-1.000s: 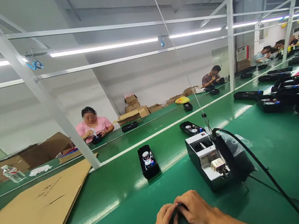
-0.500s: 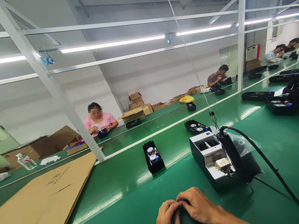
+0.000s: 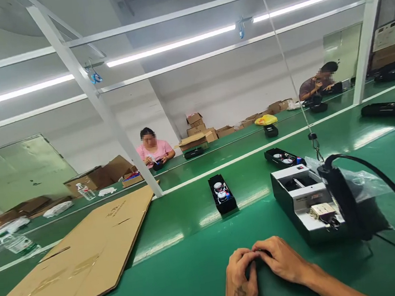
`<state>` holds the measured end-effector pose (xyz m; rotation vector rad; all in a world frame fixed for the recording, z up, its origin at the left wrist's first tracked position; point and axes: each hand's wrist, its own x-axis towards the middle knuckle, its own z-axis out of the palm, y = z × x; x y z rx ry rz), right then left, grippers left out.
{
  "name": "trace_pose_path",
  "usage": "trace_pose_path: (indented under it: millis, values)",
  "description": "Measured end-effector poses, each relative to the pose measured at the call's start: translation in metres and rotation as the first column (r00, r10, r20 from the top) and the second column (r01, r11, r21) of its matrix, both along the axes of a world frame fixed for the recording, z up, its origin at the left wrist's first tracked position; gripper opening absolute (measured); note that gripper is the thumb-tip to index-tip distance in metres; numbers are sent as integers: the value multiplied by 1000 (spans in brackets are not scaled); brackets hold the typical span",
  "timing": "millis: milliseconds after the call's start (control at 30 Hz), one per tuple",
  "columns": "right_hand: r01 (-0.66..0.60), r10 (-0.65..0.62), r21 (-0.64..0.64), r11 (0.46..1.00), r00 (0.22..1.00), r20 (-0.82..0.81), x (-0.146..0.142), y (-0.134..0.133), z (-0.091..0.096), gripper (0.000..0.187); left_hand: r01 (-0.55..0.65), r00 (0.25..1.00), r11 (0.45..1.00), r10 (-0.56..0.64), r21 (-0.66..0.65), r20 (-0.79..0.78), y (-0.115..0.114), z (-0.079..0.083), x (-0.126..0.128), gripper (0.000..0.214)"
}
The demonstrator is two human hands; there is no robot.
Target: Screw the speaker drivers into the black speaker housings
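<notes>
Green benchtop [image 3: 181,270]: two hands [image 3: 240,274] [image 3: 283,258], apparently in contact, near one black-and-white machine [image 3: 302,205]

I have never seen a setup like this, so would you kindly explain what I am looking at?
There is no machine arm here: the hands are a person's own, seen by a camera worn on the head, looking forward and down. The left hand and right hand meet at the fingertips, low over a green table; whether they hold anything is hard to tell. Beyond them lies an open black case with round parts inside. To the right stands a black-and-white box, with a thick, corded black handle beside it; a cardboard sheet lies left.
</notes>
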<state>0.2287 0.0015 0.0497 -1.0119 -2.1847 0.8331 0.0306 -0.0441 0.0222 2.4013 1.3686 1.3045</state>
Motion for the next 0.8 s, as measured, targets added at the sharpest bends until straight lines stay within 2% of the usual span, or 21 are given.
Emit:
trace_pose_path:
  millis: [400,800]
  values:
    - [53,-53,7,999,997,48,0,2,5,36,78,996,992,-82,95,43,7,6,-6,23]
    - [57,-60,35,998,991,123,1,3,6,31,112,993,991,-114,70,21,6,9,-5,24]
